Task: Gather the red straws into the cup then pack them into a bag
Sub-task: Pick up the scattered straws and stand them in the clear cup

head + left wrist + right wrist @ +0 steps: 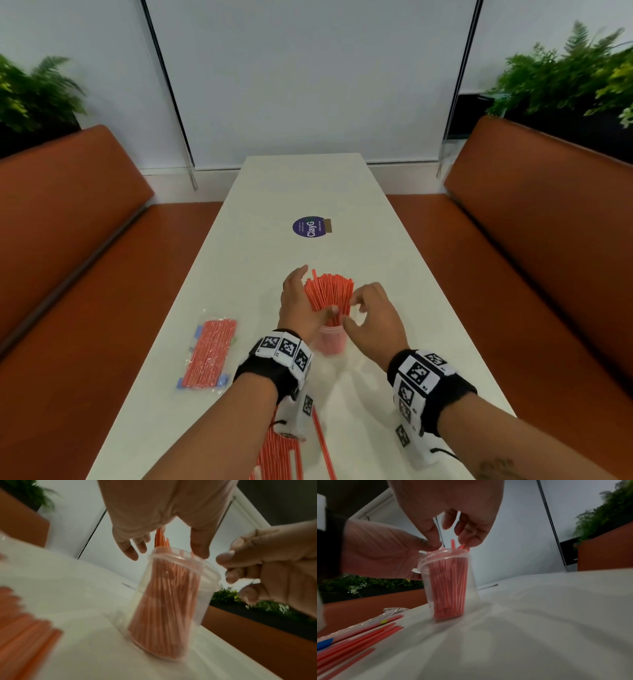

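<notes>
A clear plastic cup (330,341) (171,601) (450,585) stands upright on the white table, packed with red straws (329,291) that stick out above its rim. My left hand (317,291) (164,550) holds the bundle from the left, fingers up along it and thumb across its front. My right hand (350,311) (450,538) has its curled fingers and thumb on the bundle's right edge, just above the rim. A clear bag (209,356) filled with red straws lies flat to the left. More loose red straws (279,455) (359,635) lie near the front edge, partly hidden under my left wrist.
A round purple sticker (310,226) sits farther up the narrow white table (428,308). Orange benches (68,240) run along both sides, with plants behind them. A single straw (323,442) lies beside the loose pile.
</notes>
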### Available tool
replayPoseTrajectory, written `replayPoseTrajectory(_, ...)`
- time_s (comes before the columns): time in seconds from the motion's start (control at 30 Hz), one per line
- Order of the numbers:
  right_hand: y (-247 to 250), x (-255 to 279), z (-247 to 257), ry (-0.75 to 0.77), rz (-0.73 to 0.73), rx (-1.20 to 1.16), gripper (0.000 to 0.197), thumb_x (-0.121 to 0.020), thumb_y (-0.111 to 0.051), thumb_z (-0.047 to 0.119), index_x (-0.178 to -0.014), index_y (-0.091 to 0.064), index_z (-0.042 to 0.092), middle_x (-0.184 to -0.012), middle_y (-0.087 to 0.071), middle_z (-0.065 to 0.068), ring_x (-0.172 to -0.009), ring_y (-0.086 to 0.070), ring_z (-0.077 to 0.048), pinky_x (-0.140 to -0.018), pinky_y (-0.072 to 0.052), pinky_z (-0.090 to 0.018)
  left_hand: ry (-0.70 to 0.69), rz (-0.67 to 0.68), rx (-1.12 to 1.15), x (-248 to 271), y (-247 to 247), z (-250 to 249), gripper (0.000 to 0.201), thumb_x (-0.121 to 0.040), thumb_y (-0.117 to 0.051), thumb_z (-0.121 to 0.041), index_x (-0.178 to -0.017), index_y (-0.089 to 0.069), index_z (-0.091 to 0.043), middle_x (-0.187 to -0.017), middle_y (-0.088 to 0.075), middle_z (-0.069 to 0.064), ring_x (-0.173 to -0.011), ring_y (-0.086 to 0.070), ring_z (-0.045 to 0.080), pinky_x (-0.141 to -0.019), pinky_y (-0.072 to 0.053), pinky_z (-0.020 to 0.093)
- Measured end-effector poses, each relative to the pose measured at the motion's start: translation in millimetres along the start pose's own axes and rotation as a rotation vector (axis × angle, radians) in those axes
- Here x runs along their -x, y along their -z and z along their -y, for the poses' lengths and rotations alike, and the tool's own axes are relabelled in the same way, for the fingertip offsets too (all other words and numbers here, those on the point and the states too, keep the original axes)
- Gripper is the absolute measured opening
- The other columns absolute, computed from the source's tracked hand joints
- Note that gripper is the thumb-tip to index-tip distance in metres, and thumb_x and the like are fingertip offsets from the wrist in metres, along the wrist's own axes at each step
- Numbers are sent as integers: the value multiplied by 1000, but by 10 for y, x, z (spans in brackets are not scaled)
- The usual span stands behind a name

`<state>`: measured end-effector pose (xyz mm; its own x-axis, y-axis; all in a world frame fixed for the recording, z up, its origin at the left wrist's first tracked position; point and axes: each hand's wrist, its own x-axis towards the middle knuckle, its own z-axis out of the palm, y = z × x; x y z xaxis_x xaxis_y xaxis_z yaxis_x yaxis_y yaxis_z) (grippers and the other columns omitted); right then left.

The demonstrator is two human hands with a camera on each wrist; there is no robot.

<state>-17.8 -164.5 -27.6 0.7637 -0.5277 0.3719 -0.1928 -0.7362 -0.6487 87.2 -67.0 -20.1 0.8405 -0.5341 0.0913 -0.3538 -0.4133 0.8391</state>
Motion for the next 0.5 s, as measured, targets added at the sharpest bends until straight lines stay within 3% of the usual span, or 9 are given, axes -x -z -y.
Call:
replayPoseTrajectory(0.07,29,-111,56,58,-51,108,24,-79,-64,11,-102,-58,14,-107,-55,2,-96,-56,-14,-75,-47,-17,-112,28,-202,-36,82,-13,78,-82,-69,-25,-146,-24,-17,-156,-22,0,-142,-27,18,-115,-27,41)
replayPoseTrajectory(0.1,31,-173,82,88,-53,170,34,-81,-61,9,-115,-57,12,-122,-56,-3,-112,-55,-18,-89,-50,-26,-165,38,-318,-52,115,-24,73,-86,-63,-27,-147,-24,-18,-157,-21,-3,-143,-27,16,-115,-26,41)
replayPoseTrajectory(0.13,32,-227,112,103,-30,215,45,-84,-58,9,-128,-51,11,-138,-49,-6,-128,-47,-21,-101,-44,-32,-212,45,-420,-64,138,-31,68,-90,-58,-29,-147,-23,-18,-158,-20,-4,-143,-27,14,-114,-26,39)
replayPoseTrajectory(0.2,13,-305,150,115,95,252,57,-91,-50,10,-145,-33,10,-156,-27,-8,-145,-26,-21,-113,-31,-36,-297,58,-560,-83,145,-27,58,-94,-51,-28,-146,-26,-20,-156,-24,-5,-141,-31,11,-110,-29,36)
replayPoseTrajectory(0.27,-38,-334,130,144,303,311,56,-96,-40,14,-149,-21,10,-159,-17,-7,-149,-12,-20,-118,-25,-39,-355,95,-632,-75,123,-10,53,-94,-48,-24,-143,-31,-24,-152,-31,-8,-137,-35,8,-105,-31,32)
replayPoseTrajectory(0.33,-53,-346,100,162,407,365,54,-98,-36,16,-150,-20,11,-159,-17,-5,-150,-6,-20,-119,-23,-39,-372,117,-649,-72,131,13,53,-93,-48,-22,-144,-32,-24,-152,-32,-9,-139,-32,8,-106,-30,32)
replayPoseTrajectory(0.5,-47,-363,76,163,345,366,62,-97,-41,20,-151,-12,14,-161,-8,-2,-150,0,-19,-120,-14,-39,-308,79,-613,-89,236,100,57,-96,-46,-27,-148,-23,-19,-157,-23,-5,-146,-20,10,-113,-25,37)
